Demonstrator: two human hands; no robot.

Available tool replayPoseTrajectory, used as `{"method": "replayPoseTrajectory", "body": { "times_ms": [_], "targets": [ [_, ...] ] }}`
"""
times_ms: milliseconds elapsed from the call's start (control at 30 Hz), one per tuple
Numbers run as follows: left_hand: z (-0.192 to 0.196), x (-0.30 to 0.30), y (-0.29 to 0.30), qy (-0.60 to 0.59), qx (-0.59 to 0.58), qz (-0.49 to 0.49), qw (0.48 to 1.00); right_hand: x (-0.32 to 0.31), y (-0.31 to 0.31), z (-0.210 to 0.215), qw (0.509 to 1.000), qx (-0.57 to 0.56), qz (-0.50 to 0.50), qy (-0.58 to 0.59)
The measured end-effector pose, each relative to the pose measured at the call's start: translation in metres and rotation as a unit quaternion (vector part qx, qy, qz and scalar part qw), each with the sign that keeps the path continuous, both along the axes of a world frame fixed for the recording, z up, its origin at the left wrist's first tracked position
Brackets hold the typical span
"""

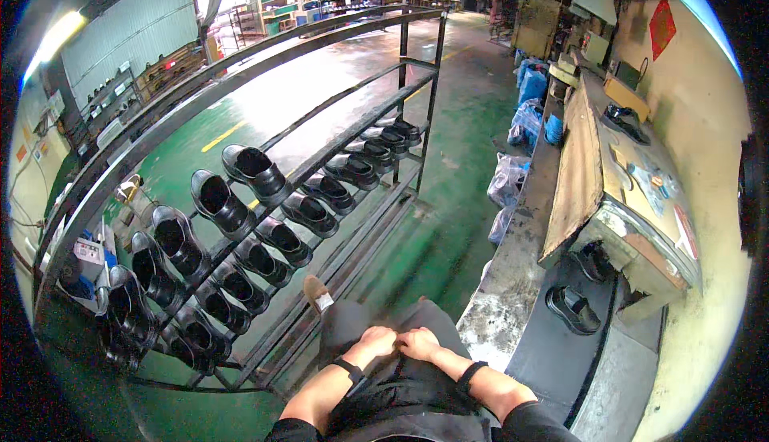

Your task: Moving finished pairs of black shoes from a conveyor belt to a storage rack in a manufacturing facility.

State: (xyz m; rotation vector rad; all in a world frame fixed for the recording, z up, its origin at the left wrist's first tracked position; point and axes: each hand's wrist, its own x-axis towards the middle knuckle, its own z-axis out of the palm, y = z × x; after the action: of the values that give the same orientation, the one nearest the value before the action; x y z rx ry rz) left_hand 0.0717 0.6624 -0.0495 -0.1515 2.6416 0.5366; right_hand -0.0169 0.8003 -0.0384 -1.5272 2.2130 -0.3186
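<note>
- Black fabric of your apron [400, 386] is what both hands rest on: in the head view your left hand [376, 339] and right hand [418, 343] sit together on your lap, touching each other, fingers curled in. Neither grasps a shoe; whether they pinch a fold of the apron I cannot tell.
- Each wrist carries a dark band, and your brown shoe [315, 291] rests near the lower rail of the metal rack [352, 133].
- On your left, that rack holds black leather shoes [255, 171] in slanted rows, openings up, from its near lower corner toward the far end.
- On your right, a dark conveyor belt [553, 346] carries one black shoe [573, 310] near its middle, another further along under the edge of the wooden worktop [578, 169].
- You look to be pausing between pieces, I judge: nothing is in hand.
- Any next pick would call for parting your hands and reaching well out; the belt shoe lies nearer your right, and the rack rows nearer your left.
</note>
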Motion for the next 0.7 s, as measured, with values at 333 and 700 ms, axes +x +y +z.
{"method": "replayPoseTrajectory", "body": {
  "times_ms": [333, 700],
  "targets": [
    [0.005, 0.003, 0.002, 0.033, 0.021, -0.005, 0.999, 0.021, -0.016, -0.017, 0.982, 0.098, 0.114, 0.113],
    [0.005, 0.003, 0.0, 0.045, 0.04, -0.008, 0.998, 0.021, -0.012, -0.02, 0.981, 0.065, 0.122, 0.136]
  ]
}}
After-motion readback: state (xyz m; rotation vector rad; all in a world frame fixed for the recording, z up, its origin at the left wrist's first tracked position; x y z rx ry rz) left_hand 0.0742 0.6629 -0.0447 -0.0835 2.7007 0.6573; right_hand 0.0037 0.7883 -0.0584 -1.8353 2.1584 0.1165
